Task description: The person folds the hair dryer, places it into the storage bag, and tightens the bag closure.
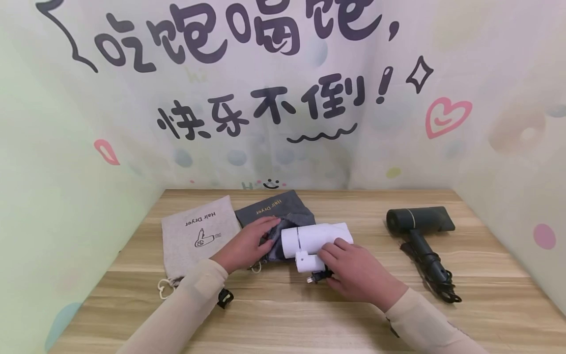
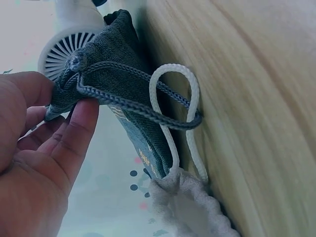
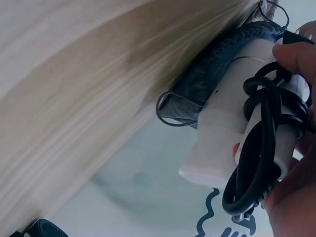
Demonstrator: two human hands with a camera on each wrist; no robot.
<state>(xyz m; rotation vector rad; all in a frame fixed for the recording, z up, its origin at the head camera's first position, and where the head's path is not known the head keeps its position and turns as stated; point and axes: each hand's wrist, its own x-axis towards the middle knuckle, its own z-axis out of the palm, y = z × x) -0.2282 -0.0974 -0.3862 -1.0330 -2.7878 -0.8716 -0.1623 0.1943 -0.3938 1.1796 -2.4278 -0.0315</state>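
A white hair dryer (image 1: 311,237) is gripped by my right hand (image 1: 360,270), whose fingers go around its folded handle and body. Black cord (image 3: 267,118) is wound about that handle in the right wrist view. The dryer's grille end (image 2: 63,55) is at the mouth of a dark grey drawstring bag (image 1: 289,201) with gold "Hair Dryer" lettering. My left hand (image 1: 245,246) pinches the edge of this bag's mouth between thumb and fingers, holding it raised. A grey drawstring loop (image 2: 143,106) hangs from the mouth.
A beige drawstring bag (image 1: 181,241) with a hair dryer drawing lies on the left, its white cord loop (image 1: 164,289) toward the front. On the right lies a black hair dryer (image 1: 422,220) with its cord wrapped around the handle. A printed curtain (image 1: 265,157) backs the wooden table (image 1: 283,314).
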